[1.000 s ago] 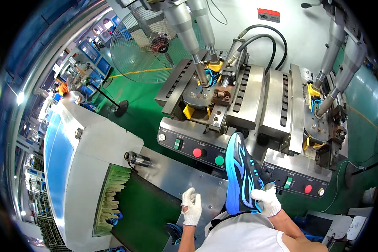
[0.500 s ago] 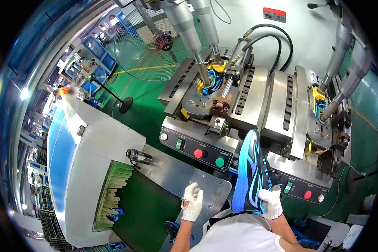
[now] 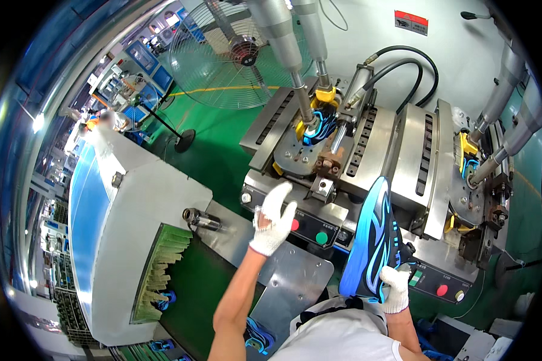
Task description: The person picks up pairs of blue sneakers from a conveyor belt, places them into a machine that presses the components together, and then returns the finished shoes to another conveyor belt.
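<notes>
From where I stand, the sneaker (image 3: 369, 256) is up in front of the worker, its toe pointing at the press and its heel end near the white shirt (image 3: 337, 337). The toe overlaps the dark gap between the left control panel (image 3: 310, 230) and the right control panel (image 3: 427, 278); I can't tell whether it touches either one. The steel tabletop (image 3: 298, 274) ends in a rounded corner just left of the heel, and a strip of bare metal shows between shoe and left forearm. Farther left, green floor (image 3: 208, 289) separates the tabletop from the pale housing (image 3: 156, 204) with its fringe curtain (image 3: 156, 277). The dark flask (image 3: 203, 219) sits by the tabletop's far edge, left of the raised arm.

The left hand (image 3: 273, 224), gloved in white, holds nothing: fingers up, thumb well out, next to a red button (image 3: 294, 224); contact with the panel I can't judge. The right hand (image 3: 395, 290) is closed around the sneaker's heel end, thumb on top.

The sole side faces left, fading from pale blue at the toe to deep blue at the heel; the black upper carries wavy light-blue lines.
</notes>
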The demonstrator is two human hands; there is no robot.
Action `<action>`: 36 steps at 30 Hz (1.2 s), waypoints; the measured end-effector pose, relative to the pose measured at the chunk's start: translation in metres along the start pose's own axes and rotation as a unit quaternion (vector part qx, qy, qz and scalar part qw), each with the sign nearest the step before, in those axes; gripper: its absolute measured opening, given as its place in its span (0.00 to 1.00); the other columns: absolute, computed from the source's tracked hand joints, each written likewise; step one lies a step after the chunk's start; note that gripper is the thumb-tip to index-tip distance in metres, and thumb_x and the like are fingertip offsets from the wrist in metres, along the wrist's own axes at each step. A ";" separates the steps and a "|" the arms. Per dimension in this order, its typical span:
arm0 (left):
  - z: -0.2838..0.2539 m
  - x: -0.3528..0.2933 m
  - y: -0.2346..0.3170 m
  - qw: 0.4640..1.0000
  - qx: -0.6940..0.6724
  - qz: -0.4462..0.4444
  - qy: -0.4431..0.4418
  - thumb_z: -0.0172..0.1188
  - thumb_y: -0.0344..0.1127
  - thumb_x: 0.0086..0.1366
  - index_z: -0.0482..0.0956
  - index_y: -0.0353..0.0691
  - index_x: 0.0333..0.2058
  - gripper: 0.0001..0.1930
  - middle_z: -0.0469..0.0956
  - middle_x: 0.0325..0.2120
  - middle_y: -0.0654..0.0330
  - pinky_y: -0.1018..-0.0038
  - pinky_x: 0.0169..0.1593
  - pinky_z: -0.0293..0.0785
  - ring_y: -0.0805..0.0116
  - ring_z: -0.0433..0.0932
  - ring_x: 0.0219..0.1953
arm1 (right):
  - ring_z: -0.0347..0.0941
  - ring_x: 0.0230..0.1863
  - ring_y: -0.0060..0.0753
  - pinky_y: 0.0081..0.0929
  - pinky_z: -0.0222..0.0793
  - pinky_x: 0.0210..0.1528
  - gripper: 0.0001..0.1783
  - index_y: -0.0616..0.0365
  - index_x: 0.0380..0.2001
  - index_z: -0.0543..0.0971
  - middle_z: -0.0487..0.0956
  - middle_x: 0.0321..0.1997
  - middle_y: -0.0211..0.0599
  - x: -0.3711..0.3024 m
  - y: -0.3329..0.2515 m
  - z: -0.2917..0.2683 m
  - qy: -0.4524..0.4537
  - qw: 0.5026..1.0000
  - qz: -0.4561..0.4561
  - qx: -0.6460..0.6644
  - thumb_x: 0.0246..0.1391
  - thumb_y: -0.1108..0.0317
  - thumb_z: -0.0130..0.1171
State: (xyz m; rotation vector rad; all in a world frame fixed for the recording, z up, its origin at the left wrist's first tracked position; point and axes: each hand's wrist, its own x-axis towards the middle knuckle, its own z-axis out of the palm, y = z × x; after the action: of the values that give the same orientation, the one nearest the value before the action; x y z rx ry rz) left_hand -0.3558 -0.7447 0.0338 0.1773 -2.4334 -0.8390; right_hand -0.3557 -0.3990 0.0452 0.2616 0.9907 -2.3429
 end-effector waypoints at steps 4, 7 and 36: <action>0.033 0.090 -0.049 0.984 0.082 0.128 -0.089 0.62 0.34 0.66 0.75 0.35 0.57 0.21 0.75 0.57 0.45 0.60 0.65 0.68 0.47 0.73 0.60 | 0.82 0.44 0.36 0.35 0.80 0.49 0.28 0.64 0.54 0.75 0.82 0.47 0.40 0.002 -0.003 0.003 0.049 0.997 -0.061 -0.025 0.45 0.79 0.61; 0.072 0.144 -0.090 0.980 0.082 0.125 -0.134 0.59 0.39 0.68 0.72 0.35 0.60 0.24 0.74 0.58 0.44 0.59 0.66 0.66 0.45 0.71 0.62 | 0.77 0.40 0.29 0.32 0.77 0.47 0.36 0.60 0.61 0.65 0.78 0.43 0.36 -0.003 0.000 -0.021 0.120 0.992 -0.009 -0.038 0.45 0.77 0.61; -0.055 -0.092 -0.061 0.917 -0.010 -0.382 0.112 0.76 0.43 0.51 0.71 0.32 0.58 0.38 0.83 0.47 0.48 0.64 0.56 0.75 0.55 0.82 0.50 | 0.82 0.36 0.35 0.33 0.82 0.39 0.11 0.58 0.42 0.79 0.83 0.39 0.37 0.310 0.005 0.180 -0.075 0.993 0.014 -0.092 0.55 0.74 0.61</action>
State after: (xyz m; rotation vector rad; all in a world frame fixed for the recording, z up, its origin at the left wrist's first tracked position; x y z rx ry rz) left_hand -0.2521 -0.7957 -0.0102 1.2043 -2.1157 -1.0807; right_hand -0.5979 -0.6632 0.0498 0.0256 1.1123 -2.1916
